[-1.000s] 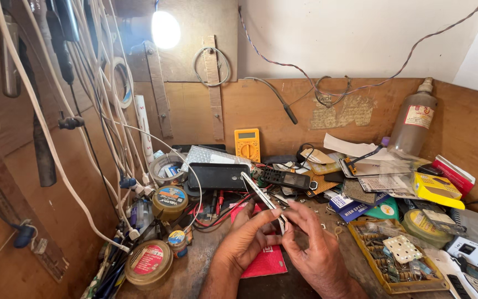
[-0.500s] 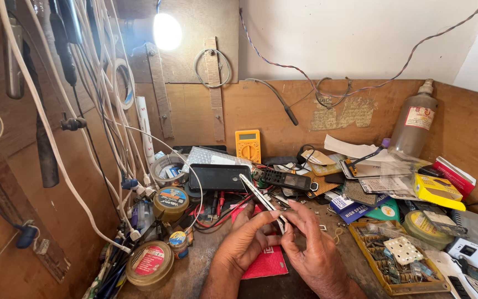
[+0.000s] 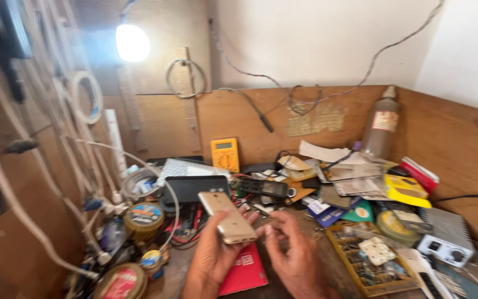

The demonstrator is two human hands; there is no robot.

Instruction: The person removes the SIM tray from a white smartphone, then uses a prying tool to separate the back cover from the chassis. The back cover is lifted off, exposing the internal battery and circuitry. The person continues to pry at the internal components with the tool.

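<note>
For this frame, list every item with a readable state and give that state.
gold phone: held, back facing up, tilted.
left hand: gripping the gold phone.
right hand: empty, fingers curled beside the phone.
lamp: lit.
yellow multimeter: upright against the wall.
bottle: standing, capped.
parts tray: open, full.

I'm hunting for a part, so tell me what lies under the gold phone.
The left hand holds the gold phone tilted above the bench. Below it shows a red booklet. The hand covers part of the booklet, and the phone's underside is hidden.
</note>
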